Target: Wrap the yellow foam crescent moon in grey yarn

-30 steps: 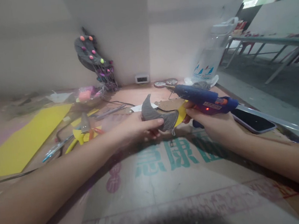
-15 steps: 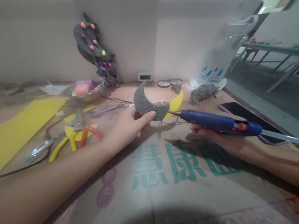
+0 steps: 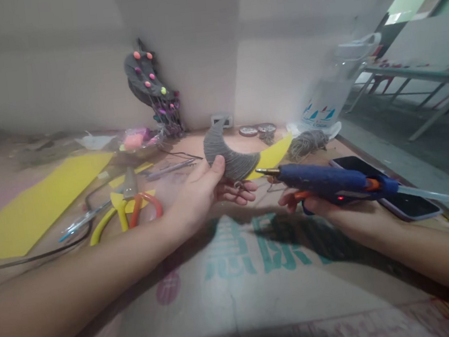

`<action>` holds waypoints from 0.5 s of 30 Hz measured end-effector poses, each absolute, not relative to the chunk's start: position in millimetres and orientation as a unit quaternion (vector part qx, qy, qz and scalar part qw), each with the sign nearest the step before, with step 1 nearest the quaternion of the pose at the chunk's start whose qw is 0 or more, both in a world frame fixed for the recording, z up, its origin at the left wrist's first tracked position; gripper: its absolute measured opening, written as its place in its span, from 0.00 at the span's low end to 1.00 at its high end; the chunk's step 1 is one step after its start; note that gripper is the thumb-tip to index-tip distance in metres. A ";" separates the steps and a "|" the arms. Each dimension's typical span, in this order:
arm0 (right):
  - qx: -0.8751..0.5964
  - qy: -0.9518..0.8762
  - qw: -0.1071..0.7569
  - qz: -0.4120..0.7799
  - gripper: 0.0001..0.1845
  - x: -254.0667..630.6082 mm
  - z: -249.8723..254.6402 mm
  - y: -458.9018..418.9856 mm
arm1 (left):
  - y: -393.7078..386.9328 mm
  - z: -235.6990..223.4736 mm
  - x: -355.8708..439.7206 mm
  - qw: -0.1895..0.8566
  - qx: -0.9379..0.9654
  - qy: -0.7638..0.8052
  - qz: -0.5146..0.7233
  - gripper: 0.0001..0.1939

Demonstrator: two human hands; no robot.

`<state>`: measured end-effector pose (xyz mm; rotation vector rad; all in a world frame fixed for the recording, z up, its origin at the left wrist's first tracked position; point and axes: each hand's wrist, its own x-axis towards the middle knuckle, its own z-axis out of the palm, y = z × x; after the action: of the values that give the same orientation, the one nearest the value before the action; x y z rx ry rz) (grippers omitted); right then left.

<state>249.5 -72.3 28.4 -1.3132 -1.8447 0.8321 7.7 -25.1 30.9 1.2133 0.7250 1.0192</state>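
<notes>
Pinched between the thumb and fingers of my left hand (image 3: 206, 192) is a crescent (image 3: 229, 154), its left part wrapped in grey yarn and its right end bare yellow. A small loop of yarn hangs under its middle. My right hand (image 3: 335, 215) is wrapped around the handle of a blue hot glue gun (image 3: 318, 176) with a red light on and a clear glue stick out of its back. The gun's metal nozzle points left, close to the lower edge of the crescent's yellow part; whether they touch I cannot tell.
A ball of grey yarn (image 3: 308, 144), a water bottle (image 3: 327, 89) and a phone (image 3: 409, 204) are on the right. Pliers (image 3: 130, 198) and yellow sheet (image 3: 45, 202) lie left. A beaded grey crescent (image 3: 145, 83) leans on the wall. Printed cardboard (image 3: 224, 309) covers the front.
My right hand has lowered and drawn back from the crescent's yellow end, with the glue gun now beside it. My left hand still holds the crescent, now tilted with more yellow showing.
</notes>
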 end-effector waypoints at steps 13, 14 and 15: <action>-0.531 -0.686 0.425 0.259 0.17 239.9 20.6 -67.4 | -23.6 17.2 6.4 0.501 0.698 0.376 0.347 0.16; -0.535 -0.688 0.429 0.237 0.16 239.7 21.8 -68.0 | -21.2 18.8 5.8 0.476 0.697 0.390 0.368 0.15; -0.539 -0.690 0.431 0.217 0.15 239.9 22.4 -68.5 | -18.9 20.4 5.3 0.446 0.698 0.401 0.391 0.15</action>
<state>239.9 -68.5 22.4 -1.3444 -1.7220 0.5420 5.3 -18.9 20.4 1.7293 0.9927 0.9684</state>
